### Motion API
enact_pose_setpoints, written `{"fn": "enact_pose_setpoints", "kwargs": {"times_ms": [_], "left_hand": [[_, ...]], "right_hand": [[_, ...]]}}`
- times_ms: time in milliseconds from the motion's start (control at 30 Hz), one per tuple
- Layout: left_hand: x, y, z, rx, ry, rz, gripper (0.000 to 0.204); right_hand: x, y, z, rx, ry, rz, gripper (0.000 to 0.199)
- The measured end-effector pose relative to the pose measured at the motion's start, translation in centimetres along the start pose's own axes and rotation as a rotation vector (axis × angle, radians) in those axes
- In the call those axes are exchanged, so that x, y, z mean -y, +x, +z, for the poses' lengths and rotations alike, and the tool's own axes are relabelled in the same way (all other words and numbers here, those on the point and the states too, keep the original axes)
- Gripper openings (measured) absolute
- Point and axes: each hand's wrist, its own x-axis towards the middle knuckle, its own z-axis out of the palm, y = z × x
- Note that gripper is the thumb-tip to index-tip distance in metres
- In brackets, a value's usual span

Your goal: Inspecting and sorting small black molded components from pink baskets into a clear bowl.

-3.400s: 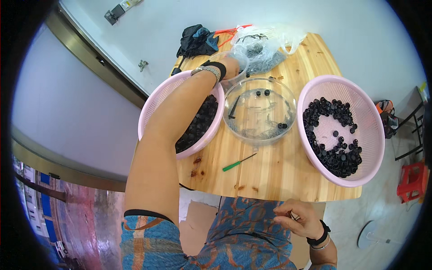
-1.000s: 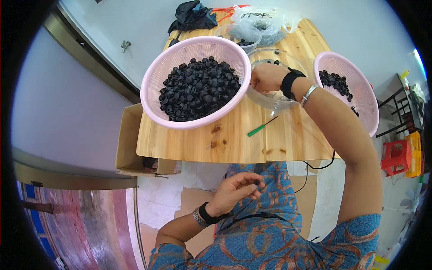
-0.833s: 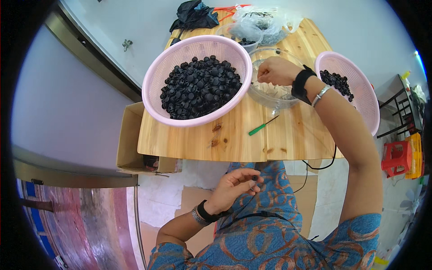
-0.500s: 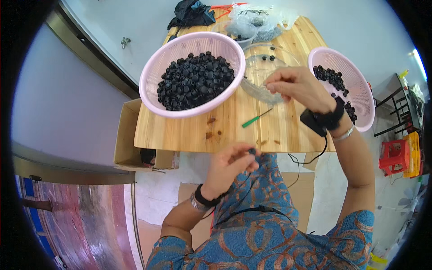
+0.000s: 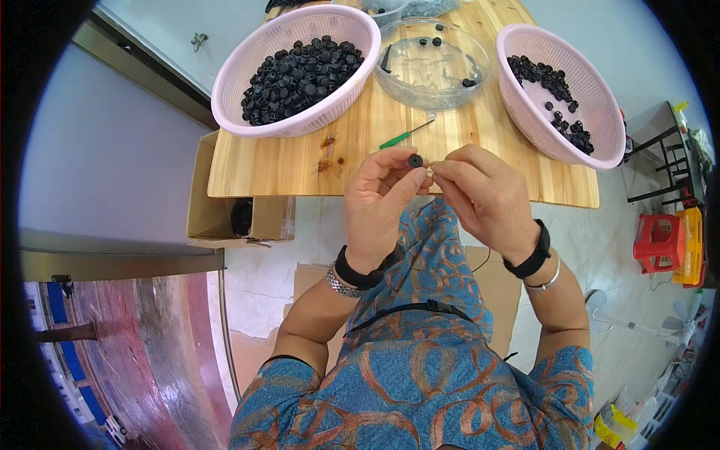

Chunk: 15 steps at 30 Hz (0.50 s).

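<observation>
My left hand point(image 5: 381, 206) is closed around a small black round cap point(image 5: 415, 160) with a hole in its centre, just past the table's near edge. Close against it, my right hand point(image 5: 486, 196) pinches a tiny pale piece point(image 5: 430, 172), too small to name. The fingertips of both hands nearly touch. Beyond them lies a screwdriver point(image 5: 396, 140) with a green handle. Behind that stands a clear round plastic tray point(image 5: 433, 100) with several black pieces inside.
A pink basket point(image 5: 315, 118) heaped with black caps stands at the left. Another pink basket point(image 5: 529, 124), at the right, holds fewer black parts. All rest on a wooden table point(image 5: 277, 169). An open cardboard box point(image 5: 202, 217) sits below left; a red stool point(image 5: 658, 241) stands right.
My right hand has come from the clear tray back to my left hand, with a tiny pale piece in its fingers. My left hand has moved up over the table with the black cap.
</observation>
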Motion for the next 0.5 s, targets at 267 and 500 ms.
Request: {"fn": "enact_pose_setpoints", "kwargs": {"times_ms": [267, 500], "left_hand": [[0.9, -1.3, 0.8, -0.029, 0.019, 0.052, 0.024], [0.2, -2.2, 1.2, 0.026, 0.192, 0.050, 0.021]], "right_hand": [[0.6, -2.8, 0.5, -0.082, 0.377, 0.248, 0.010], [0.1, -3.6, 0.4, 0.012, 1.082, 0.719, 0.012]]}}
